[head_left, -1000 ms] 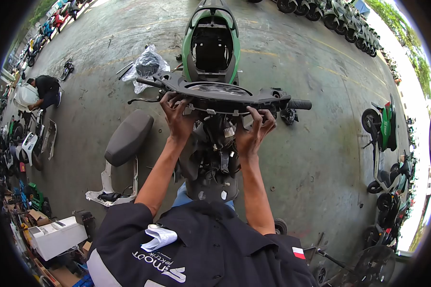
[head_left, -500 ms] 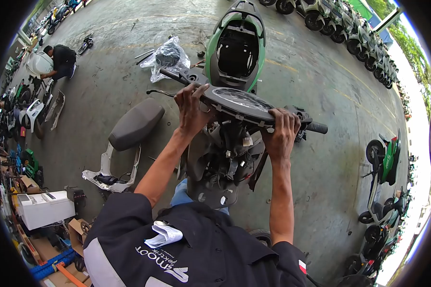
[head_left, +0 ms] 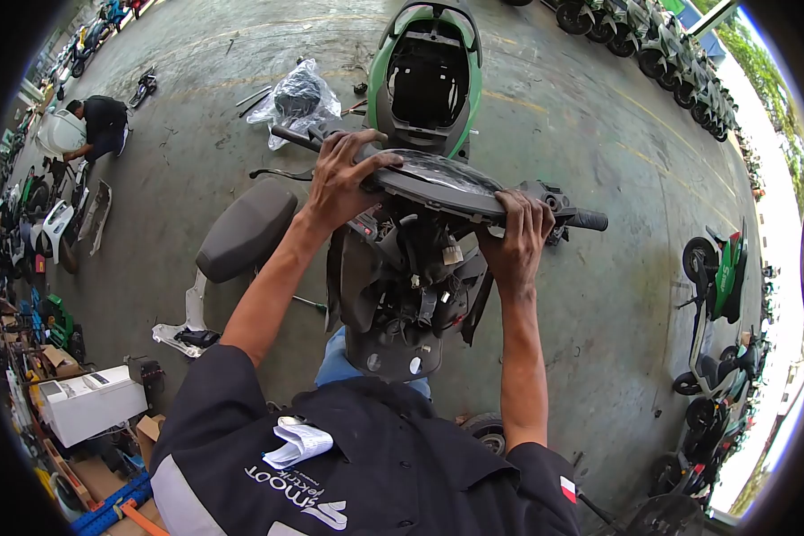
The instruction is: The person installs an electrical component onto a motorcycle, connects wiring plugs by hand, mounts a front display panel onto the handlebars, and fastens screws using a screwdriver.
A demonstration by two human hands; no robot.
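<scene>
The dark handlebar cover [head_left: 447, 194], with a clear display, spans the handlebar of a green scooter [head_left: 469, 76]. My left hand [head_left: 341, 177] grips the cover's left end, thumb and fingers spread over its top edge. On the right end, my right hand [head_left: 516, 234] has its fingers curled over the top, the thumb hidden beneath. Below the cover, wires and connectors [head_left: 451, 256] show in the opened front body. A black grip [head_left: 587, 220] sticks out to the right of my right hand.
A grey seat [head_left: 246, 230] and a pale frame piece [head_left: 192, 308] lie at the left. Beyond them is a plastic-wrapped part [head_left: 297, 98]. Another person [head_left: 104, 125] bends over a white panel at the far left. A white box [head_left: 94, 402] stands lower left; parked scooters line the right.
My fingers have moved from beneath the cover's lower edge to over its top. The cover now tilts down to the right, and the camera view has shifted. My left hand has moved further onto the cover's end.
</scene>
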